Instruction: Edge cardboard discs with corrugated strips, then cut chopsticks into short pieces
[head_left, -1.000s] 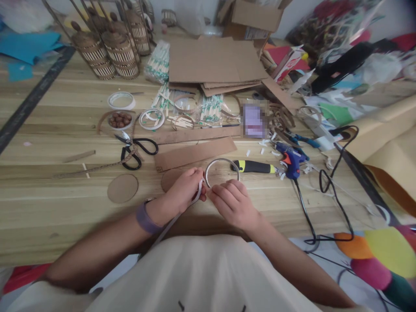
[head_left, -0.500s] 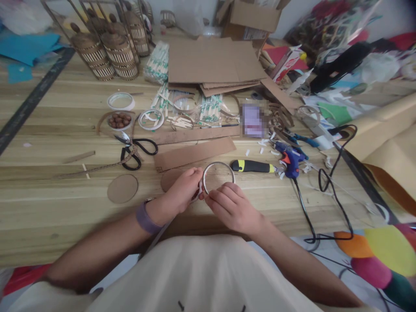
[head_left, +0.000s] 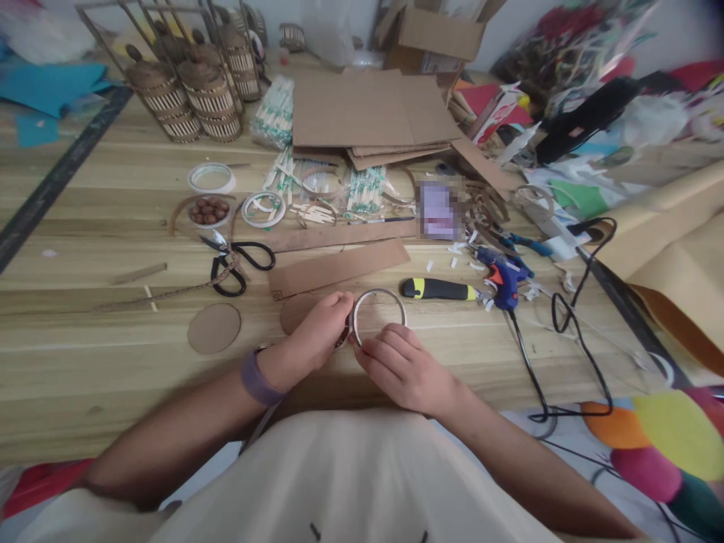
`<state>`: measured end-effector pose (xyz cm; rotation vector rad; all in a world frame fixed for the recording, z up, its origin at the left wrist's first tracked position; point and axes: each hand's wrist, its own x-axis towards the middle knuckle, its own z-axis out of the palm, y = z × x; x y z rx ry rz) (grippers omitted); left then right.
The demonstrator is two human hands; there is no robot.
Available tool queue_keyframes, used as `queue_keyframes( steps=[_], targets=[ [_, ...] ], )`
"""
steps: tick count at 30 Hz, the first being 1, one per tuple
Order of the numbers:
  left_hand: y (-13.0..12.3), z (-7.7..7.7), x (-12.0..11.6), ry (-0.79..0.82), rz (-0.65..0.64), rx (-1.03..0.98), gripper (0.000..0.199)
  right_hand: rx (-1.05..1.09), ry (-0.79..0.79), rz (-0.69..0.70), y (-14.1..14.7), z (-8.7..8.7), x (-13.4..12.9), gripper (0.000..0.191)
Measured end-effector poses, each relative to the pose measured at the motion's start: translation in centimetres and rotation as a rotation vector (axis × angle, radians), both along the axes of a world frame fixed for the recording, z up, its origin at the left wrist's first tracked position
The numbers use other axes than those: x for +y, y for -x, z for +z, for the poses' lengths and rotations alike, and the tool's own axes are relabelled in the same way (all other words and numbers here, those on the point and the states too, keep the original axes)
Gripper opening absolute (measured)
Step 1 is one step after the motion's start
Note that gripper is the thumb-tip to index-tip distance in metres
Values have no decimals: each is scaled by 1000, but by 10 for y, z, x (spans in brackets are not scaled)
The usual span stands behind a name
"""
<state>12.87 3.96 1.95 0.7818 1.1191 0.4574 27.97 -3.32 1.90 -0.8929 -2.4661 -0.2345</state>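
Observation:
My right hand (head_left: 404,366) is closed on the near edge of a thin hoop (head_left: 380,291), which has a pale rim and stands tilted above the table. My left hand (head_left: 314,335) is closed beside it, thumb and forefinger at the hoop's left edge. Under those left fingers shows a small round thing (head_left: 342,336) with a pale rim and dark reddish inside, mostly hidden; it may be a tape roll. Partly behind my left hand lies a brown cardboard disc (head_left: 294,313). Another cardboard disc (head_left: 213,329) lies farther left.
A utility knife (head_left: 441,289) and a blue glue gun (head_left: 502,275) with a trailing cord lie right. Black-handled scissors (head_left: 229,271), a bowl of brown nuts (head_left: 208,211) and tape rolls (head_left: 210,178) are left. Cardboard sheets (head_left: 373,109) and bamboo lanterns (head_left: 209,94) stand behind.
The hoop has tilted slightly and its top has dropped a little toward me. My right fingers have shifted slightly along its near edge. My left hand stays about where it was.

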Motion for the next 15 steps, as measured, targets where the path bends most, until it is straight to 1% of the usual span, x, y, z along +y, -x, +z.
queue_keyframes(
  steps=[3,5,7,9,11,12,13,15],
  targets=[
    [5,4,1,-21,-47,-28,25,22,19,-29,-8,2,-1,16],
    [11,6,2,-8,-139,-55,32,95,48,-81,-15,5,-2,15],
    [20,8,3,-54,-272,-72,39,190,78,-142,-20,9,-2,15],
    [27,9,3,-168,-423,-48,38,255,105,-192,-25,14,-2,14],
    [32,11,2,-317,-542,20,26,280,121,-212,-27,17,-1,13],
    [33,11,1,-386,-577,58,20,281,120,-216,-27,17,-1,13],
    [33,12,-1,-447,-592,97,20,277,115,-219,-27,17,-2,12],
    [30,12,-6,-523,-575,155,30,255,79,-233,-26,16,-3,12]
  ],
)
